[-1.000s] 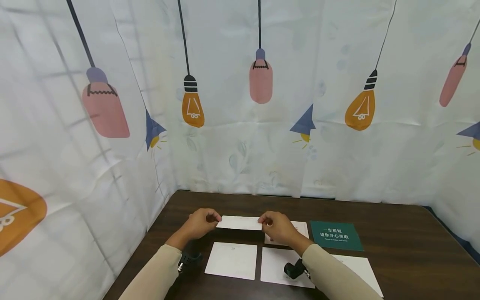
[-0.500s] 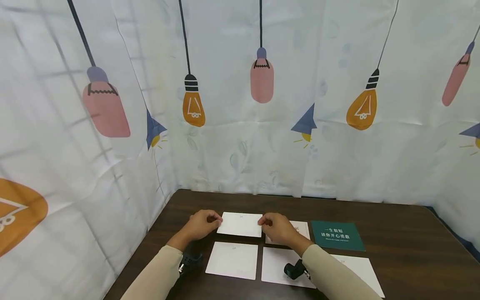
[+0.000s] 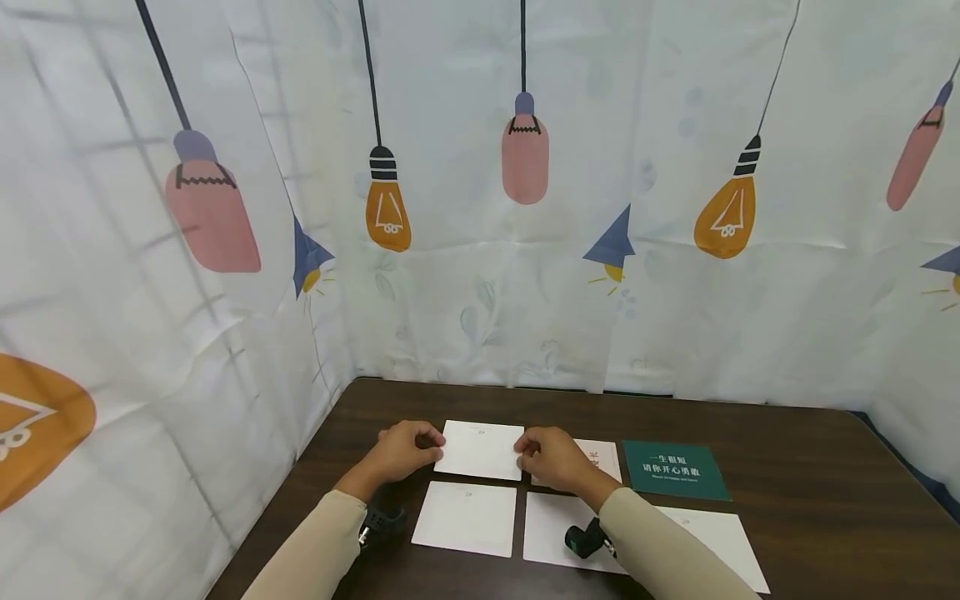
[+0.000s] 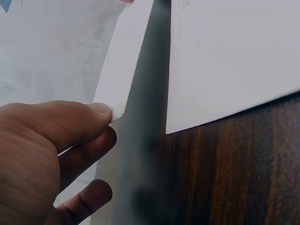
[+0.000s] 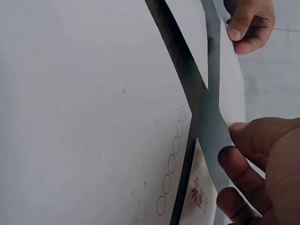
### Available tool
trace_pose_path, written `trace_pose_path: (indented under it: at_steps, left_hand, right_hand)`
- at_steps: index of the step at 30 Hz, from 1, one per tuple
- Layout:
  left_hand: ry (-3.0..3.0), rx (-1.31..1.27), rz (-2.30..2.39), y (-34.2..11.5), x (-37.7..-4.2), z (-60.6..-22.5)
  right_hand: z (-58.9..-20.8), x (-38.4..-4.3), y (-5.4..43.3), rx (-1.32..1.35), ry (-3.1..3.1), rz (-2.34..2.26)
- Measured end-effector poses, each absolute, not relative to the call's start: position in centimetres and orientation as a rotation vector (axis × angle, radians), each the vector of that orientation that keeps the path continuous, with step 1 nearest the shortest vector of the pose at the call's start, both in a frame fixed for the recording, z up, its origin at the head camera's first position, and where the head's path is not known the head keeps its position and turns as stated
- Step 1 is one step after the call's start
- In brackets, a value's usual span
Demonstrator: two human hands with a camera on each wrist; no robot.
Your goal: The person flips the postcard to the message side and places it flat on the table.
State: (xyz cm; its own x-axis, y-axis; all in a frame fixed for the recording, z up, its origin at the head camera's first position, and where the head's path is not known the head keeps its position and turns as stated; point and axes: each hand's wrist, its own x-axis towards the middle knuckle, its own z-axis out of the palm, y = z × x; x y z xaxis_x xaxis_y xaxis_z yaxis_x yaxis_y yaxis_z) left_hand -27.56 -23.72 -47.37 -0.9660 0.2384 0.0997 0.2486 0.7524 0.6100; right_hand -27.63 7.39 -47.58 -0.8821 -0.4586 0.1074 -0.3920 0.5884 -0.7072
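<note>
A white postcard spans the space between my two hands at the back of the card group. My left hand pinches its left edge; in the left wrist view the thumb presses near a corner. At the opposite edge my right hand pinches it, the thumb against the rim in the right wrist view. The held card is tilted, its small printed mark near the top. Below it on the table lies another white postcard. Beside the right hand, partly covered by it, is a card with reddish characters.
A dark green card with white lettering lies right of the reddish-lettered one. Two more white cards lie in front, the middle card and the right card, both partly under the right forearm. A patterned curtain hangs behind the dark wooden table.
The held postcard has swung from a steep, foreshortened angle so more of its white face shows to the head view. Both hands have stayed nearly in place at its edges.
</note>
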Motion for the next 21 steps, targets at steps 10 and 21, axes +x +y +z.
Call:
trace_pose_path:
  at_steps: [10,21]
  left_hand:
    - [-2.956,-0.384,-1.001,-23.63,-27.49,-47.10]
    - [-2.968,-0.397,-0.940,-23.54,-27.15,-47.25]
  right_hand:
    - [-47.75,-28.06,7.04,-0.741,2.746,-1.154]
    - [-48.00,-27.73,6.68,-0.744,2.829,-1.066]
